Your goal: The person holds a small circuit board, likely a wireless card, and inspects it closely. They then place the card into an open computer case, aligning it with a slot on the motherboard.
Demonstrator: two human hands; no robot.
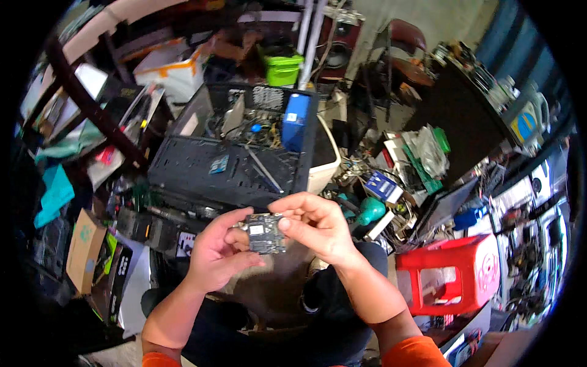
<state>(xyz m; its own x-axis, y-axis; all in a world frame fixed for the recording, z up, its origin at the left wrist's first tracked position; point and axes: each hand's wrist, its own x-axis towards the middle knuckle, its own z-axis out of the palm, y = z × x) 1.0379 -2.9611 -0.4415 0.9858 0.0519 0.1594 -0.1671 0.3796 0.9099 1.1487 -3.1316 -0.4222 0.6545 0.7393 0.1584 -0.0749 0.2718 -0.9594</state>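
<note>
A small, dark square circuit board (266, 242) with a pale label and many tiny parts is held up between my two hands, above my knees. My right hand (324, 231) pinches its upper right edge, thumb on the face toward me. Around its left side curl the fingers of my left hand (211, 254), with the thumb along the lower edge. Some left fingertips are hidden behind the board. Just beyond my hands lies a black computer case (195, 168), with a loose metal strip (264, 169) on top.
Inside the case's frame stands a blue box (295, 125). A red plastic stool (422, 275) is at my right, near a green bottle (370, 211) and a blue-and-white carton (382, 185). To the left leans a cardboard box (84, 249). A lime-green bucket (284, 69) stands farther back.
</note>
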